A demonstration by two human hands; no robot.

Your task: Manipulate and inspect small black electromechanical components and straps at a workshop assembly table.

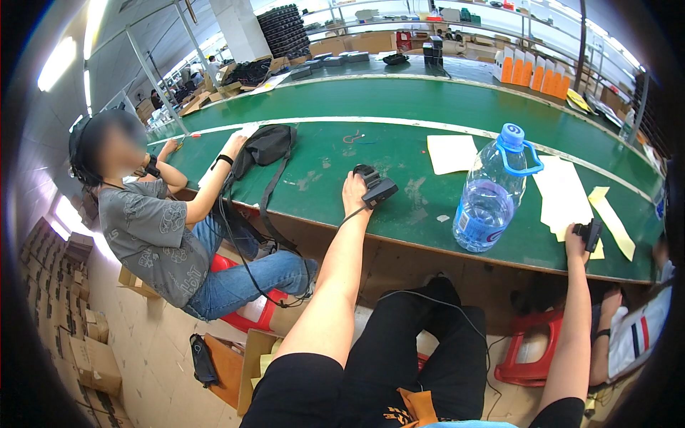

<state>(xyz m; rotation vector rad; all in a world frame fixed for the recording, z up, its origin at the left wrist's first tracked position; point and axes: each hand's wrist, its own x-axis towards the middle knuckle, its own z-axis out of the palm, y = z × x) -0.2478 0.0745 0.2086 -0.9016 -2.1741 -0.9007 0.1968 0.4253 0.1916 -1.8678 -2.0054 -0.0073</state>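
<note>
My left hand (354,191) rests at the near edge of the green table (314,171), with a black cabled device (377,189) against it. Its fingers are mostly hidden. On the right, my right hand (575,244) is at the table edge by pale yellow sheets (562,191), a similar black device (589,234) beside it; its fingers are too small and covered to read. Between my hands, nearer the right one, stands a large clear bottle (487,207) with a blue cap and handle, partly filled with liquid. A yellow paper strip (614,222) lies beyond my right hand.
Another person (157,214) sits at the left, arms on the table near a black bag (270,148). Behind the bottle lies another yellow sheet (451,154). Orange-and-white boxes (531,73) line the back. Red stools (531,349) and an open carton (255,364) stand below.
</note>
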